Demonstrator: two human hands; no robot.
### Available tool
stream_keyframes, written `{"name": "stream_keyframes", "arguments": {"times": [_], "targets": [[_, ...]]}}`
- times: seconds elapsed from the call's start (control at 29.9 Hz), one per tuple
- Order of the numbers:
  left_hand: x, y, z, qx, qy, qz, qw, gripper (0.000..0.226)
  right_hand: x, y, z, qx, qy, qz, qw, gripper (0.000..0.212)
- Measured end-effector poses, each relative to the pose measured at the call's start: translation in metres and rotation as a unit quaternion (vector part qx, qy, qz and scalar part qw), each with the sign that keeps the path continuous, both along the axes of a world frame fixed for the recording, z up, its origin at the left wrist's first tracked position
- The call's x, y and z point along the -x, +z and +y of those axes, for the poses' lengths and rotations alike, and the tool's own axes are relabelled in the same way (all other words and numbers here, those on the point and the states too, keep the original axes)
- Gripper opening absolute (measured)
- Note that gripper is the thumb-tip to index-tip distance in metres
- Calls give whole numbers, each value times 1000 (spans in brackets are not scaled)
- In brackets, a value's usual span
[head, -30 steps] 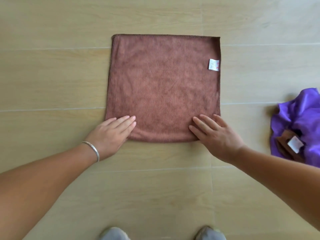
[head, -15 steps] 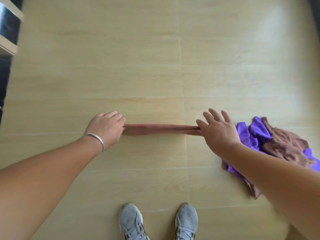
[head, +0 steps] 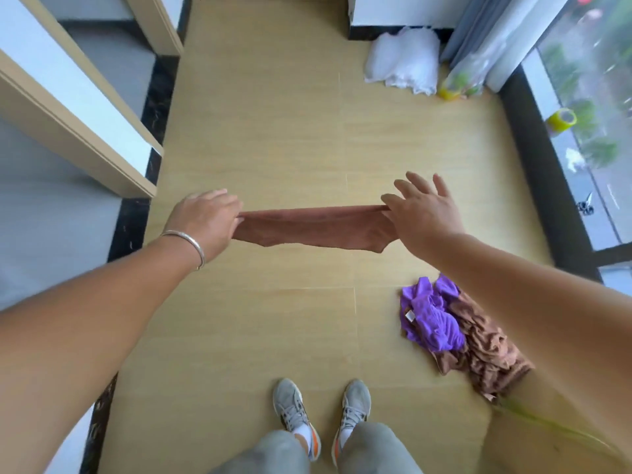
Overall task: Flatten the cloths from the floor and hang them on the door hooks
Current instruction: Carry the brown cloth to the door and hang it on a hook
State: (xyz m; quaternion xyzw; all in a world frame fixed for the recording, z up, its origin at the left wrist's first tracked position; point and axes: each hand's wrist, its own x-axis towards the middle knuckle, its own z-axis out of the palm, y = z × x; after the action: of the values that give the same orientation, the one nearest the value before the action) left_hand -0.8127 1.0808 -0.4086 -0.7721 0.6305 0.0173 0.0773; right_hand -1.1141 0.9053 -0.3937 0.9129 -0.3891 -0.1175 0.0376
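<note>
A person stands on pale wood-look floor point(head: 273, 131), left hand point(head: 205, 222) and right hand point(head: 424, 217) each pinching a corner of a soft brown cloth point(head: 307, 227), stretched taut in mid-air; crumpled purple and brown cloths point(head: 455, 333) lie heaped at right.

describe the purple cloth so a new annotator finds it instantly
Start at the dark-framed window along the right side, then drop to the wood floor beside the person's right forearm. The purple cloth lies crumpled there atop a crumpled brown cloth; only it is purple, with a small white tag.
</note>
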Motion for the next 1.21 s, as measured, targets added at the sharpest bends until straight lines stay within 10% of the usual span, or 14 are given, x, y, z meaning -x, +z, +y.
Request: {"name": "stream_keyframes", "arguments": {"times": [0.57,1.21], "targets": [[-46,382,-1,232,57,-155,959,34,-44,372,-6,219,17,-166,961,37],[-113,509,46,316,137,-175,922,37,-139,489,20,284,10,-235,930,37]]}}
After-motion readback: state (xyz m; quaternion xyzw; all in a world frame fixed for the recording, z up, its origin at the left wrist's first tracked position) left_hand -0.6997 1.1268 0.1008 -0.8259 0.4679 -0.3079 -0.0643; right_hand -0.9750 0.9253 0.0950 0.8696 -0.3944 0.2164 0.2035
